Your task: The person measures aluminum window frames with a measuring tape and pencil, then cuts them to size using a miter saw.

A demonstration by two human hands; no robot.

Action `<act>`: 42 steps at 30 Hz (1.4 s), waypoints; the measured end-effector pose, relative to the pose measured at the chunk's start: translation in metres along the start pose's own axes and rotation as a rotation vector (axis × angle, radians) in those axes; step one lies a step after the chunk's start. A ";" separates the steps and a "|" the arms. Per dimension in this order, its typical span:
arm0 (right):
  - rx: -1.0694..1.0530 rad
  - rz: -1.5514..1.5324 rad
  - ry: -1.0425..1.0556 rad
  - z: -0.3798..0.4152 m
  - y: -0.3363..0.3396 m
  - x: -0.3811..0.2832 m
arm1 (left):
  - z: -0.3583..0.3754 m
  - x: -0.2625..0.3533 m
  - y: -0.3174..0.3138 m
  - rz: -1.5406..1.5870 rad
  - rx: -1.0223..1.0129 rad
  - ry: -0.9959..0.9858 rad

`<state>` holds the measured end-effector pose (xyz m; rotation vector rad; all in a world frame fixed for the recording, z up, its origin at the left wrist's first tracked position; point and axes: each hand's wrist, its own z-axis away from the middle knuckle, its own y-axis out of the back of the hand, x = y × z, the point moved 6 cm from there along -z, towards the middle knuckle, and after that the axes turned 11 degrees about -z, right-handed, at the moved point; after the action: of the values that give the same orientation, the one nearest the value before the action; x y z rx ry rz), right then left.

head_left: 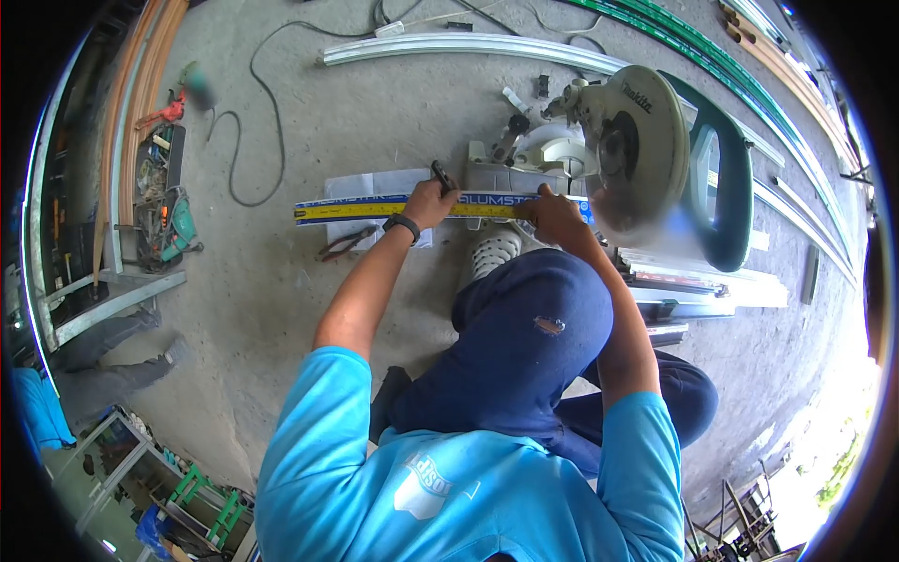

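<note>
Through the head camera I look down on a bare grey concrete floor (234,309) in a cluttered workshop. Brown bars (129,112) line the left side, green-wrapped bars (698,49) the upper right, and a dark cable (278,140) loops between. The mitre saw (646,140) stands at my right, crowding the right hand (552,217); metal profiles (698,283) are stacked beyond my right knee. Pliers (346,244) lie partly on a paper sheet (375,184). Another person's leg (131,375) reaches in at the left. Farther up, an open bin (161,164) holds small items too jumbled to name, with a green power tool (178,229) just below. The blue-filmed strip (482,198) runs from above the paper to the saw, a yellow tape measure (487,212) along it. My left hand (426,204) is closed around a dark pen-like object (442,174), against the strip; my right is clamped on strip and tape.
</note>
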<state>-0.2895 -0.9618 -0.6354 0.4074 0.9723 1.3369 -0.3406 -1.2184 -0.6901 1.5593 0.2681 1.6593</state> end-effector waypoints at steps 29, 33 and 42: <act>0.016 0.017 0.015 -0.003 -0.001 0.001 | -0.006 -0.010 -0.003 0.022 -0.104 0.016; 0.019 0.002 0.039 0.001 0.007 -0.005 | -0.008 -0.019 -0.008 0.037 -0.090 0.036; 0.037 0.059 0.058 0.000 0.005 -0.004 | -0.003 -0.005 0.001 0.067 0.014 0.009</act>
<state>-0.2923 -0.9646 -0.6303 0.4304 1.0410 1.3917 -0.3439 -1.2214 -0.6937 1.5869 0.2345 1.7195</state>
